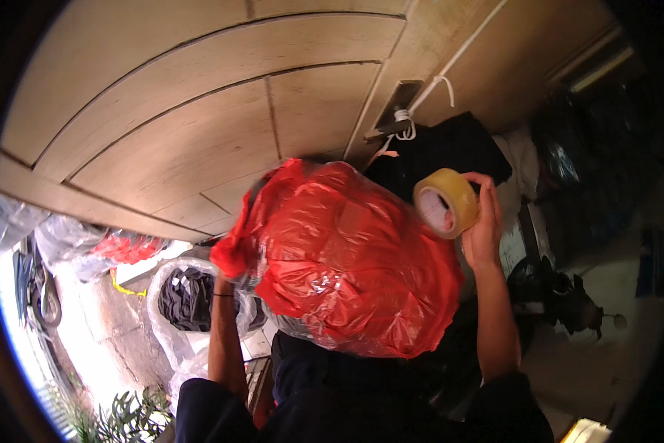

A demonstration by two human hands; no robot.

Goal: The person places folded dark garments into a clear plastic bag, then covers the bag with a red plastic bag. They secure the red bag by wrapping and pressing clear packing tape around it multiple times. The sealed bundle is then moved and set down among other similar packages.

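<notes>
A bulky bundle in shiny red plastic (pixel 346 258) fills the middle, right in front of my body, with some clear film along its lower left edge. At its left end my left hand (pixel 224 282) grips the bunched plastic; the plastic covers most of the fingers. To the right, my right hand (pixel 482 235) holds up a wide roll of yellowish clear packing tape (pixel 463 201), fingers wrapped round its outer side. The roll's open core faces left toward the bundle, and its lower edge is close to the bundle's upper right side.
A wooden panelled door (pixel 177 111) rises just beyond the bundle, with white cord (pixel 404 125) tied at its handle. Black cloth (pixel 450 148) lies behind the tape. On the left stand a lined container of black material (pixel 186 299), more plastic-wrapped bundles (pixel 125 247) and a plant (pixel 129 419).
</notes>
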